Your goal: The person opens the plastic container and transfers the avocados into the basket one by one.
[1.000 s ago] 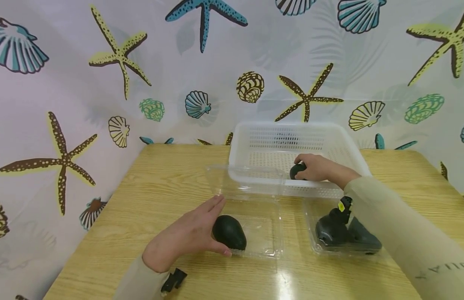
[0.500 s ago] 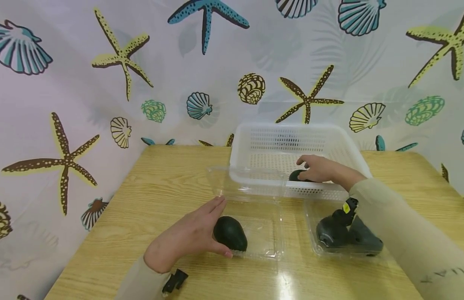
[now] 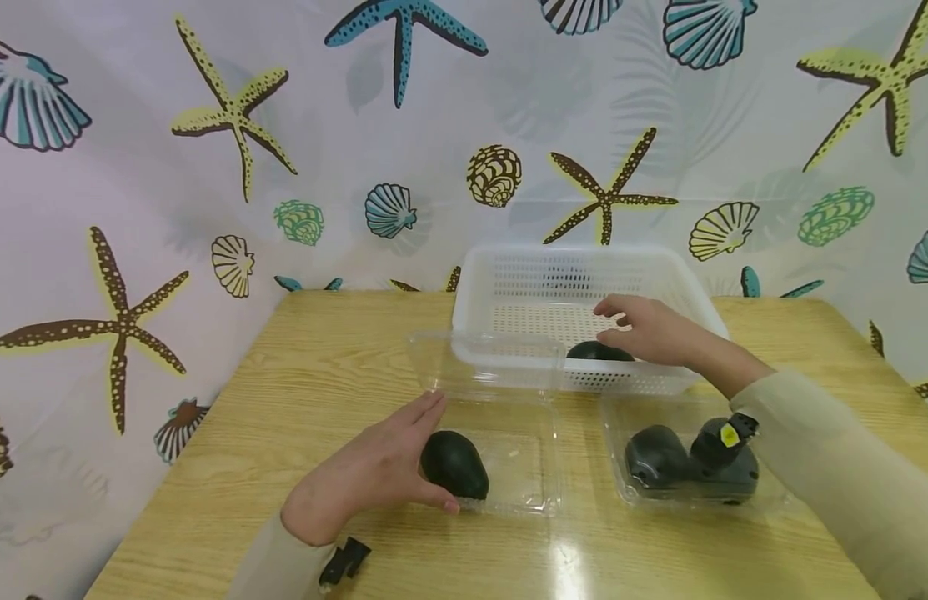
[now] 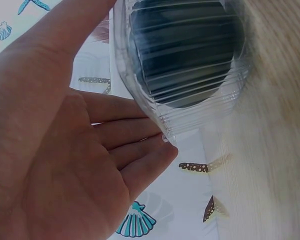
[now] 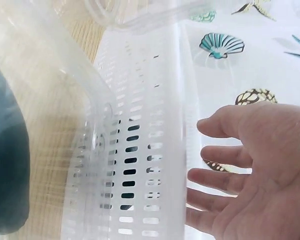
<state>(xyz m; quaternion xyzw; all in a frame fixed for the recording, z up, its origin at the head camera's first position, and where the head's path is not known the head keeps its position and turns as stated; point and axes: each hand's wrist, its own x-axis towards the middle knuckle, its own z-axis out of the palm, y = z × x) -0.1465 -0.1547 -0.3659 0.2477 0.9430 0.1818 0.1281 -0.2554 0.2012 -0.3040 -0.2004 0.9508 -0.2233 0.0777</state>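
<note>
My left hand (image 3: 373, 467) lies along the left side of a clear plastic clamshell box (image 3: 534, 467). Its fingers are straight and touch the box's edge in the left wrist view. Inside that box, beside the hand, sits a dark green avocado (image 3: 454, 465); the lid (image 3: 494, 358) is raised and leans at the white basket. My right hand (image 3: 651, 329) is over the front right of the white perforated basket (image 3: 587, 379), fingers spread and holding nothing. Just left of and below it, another avocado (image 3: 594, 351) lies in the basket, partly hidden by the rim.
A second clear box (image 3: 621, 479) stands to the right, below my right forearm, with dark avocados (image 3: 656, 454) in it. The wooden table (image 3: 328, 358) ends at a cloth (image 3: 433, 108) printed with shells and starfish.
My right hand has let go of the avocado in the basket and drawn back up and to the right. The avocado now lies on its side there. The left hand stays put.
</note>
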